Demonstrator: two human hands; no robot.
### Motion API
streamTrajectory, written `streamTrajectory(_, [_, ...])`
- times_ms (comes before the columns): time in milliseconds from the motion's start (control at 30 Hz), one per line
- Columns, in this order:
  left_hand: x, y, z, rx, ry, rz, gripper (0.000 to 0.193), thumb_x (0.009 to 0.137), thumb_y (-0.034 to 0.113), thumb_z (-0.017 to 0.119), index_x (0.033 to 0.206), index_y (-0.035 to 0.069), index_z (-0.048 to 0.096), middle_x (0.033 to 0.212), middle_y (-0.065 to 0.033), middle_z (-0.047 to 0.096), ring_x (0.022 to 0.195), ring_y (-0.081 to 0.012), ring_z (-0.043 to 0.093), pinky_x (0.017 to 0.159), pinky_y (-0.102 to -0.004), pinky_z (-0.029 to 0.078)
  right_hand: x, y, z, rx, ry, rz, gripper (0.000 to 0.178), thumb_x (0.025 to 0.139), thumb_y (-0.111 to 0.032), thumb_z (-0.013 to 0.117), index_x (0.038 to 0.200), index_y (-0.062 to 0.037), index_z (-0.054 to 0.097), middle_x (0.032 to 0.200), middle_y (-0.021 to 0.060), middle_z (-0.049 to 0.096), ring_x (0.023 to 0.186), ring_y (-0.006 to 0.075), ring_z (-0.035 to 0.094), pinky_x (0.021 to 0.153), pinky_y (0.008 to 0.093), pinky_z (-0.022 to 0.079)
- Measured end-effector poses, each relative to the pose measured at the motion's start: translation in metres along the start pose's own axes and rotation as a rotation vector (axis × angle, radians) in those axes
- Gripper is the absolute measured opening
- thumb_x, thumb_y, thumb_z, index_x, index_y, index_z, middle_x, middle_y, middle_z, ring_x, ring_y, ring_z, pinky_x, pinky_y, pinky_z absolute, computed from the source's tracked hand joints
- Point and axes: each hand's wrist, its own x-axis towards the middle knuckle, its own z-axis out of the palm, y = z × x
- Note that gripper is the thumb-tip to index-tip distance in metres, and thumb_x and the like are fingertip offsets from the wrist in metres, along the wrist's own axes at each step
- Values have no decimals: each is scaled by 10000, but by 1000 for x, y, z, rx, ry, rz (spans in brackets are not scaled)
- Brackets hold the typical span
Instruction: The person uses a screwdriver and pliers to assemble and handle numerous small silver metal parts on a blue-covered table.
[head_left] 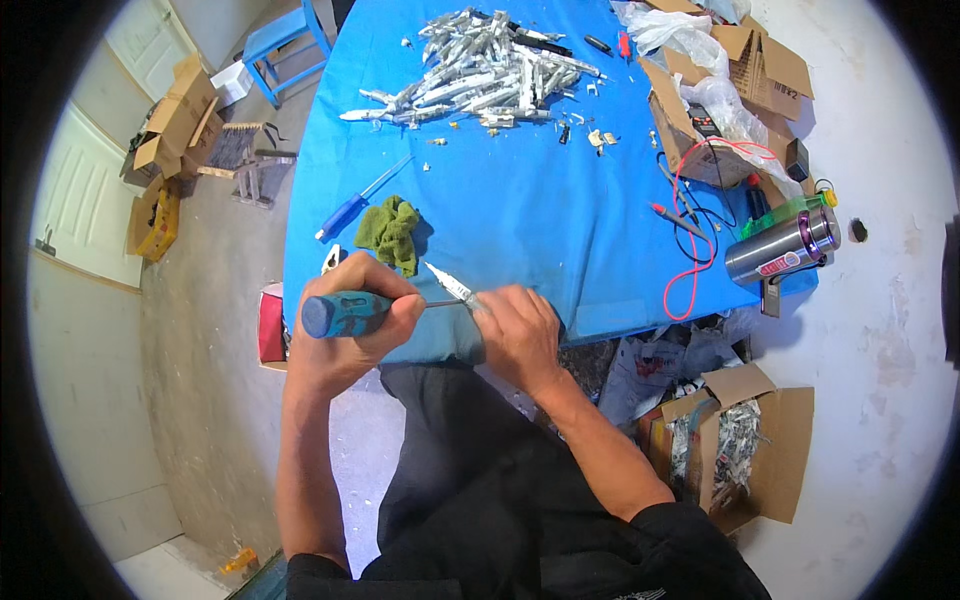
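Observation:
My left hand (360,325) grips a screwdriver with a blue handle (340,312), its shaft pointing right. The tip meets a small silver metal part (452,285) held by my right hand (515,335). Both hands hover over the near edge of a blue table (520,220). A crumpled green cloth (392,232) lies just beyond my left hand, and a second blue screwdriver (350,205) rests to its left. A large pile of similar silver parts (480,72) lies at the far side of the table.
An open cardboard box (720,90) with plastic bags sits at the table's right, beside red and black test leads (690,230) and a steel bottle (785,247). Another box of parts (740,450) stands on the floor at right. Boxes and a blue chair (285,45) are at left.

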Motion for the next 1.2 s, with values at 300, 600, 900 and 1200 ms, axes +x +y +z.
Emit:
streamTrajectory(300, [6,8,-12,27,-200,83,183,878,152,847,897,45,701,824,-61,736,764,-162,682,712,-325,539,0,-3,-7,-33,-1,17,130,917,-149,728,1020,-72,744,939,95,696,863,332,679,755,457,515])
streamTrajectory(600, [-31,-1,1,-32,269,-66,183,895,150,856,944,18,740,816,-25,715,727,-112,630,678,-280,515,4,-2,-1,-64,47,8,149,923,-179,743,1033,-79,755,948,84,696,909,326,674,781,458,509])
streamTrajectory(900, [-88,-6,-25,-148,621,-71,269,1031,256,714,1007,12,605,951,-140,747,738,-143,646,698,-303,548,57,20,-39,0,202,204,172,983,-191,707,1093,-68,758,990,130,709,915,362,684,794,481,543])
streamTrajectory(1200, [-110,-32,-21,-565,678,-94,235,1039,234,722,1067,35,601,1046,-160,758,864,-167,680,765,-321,578,137,115,-28,194,233,653,288,964,-274,672,1052,-36,809,922,160,796,848,301,759,794,429,576])
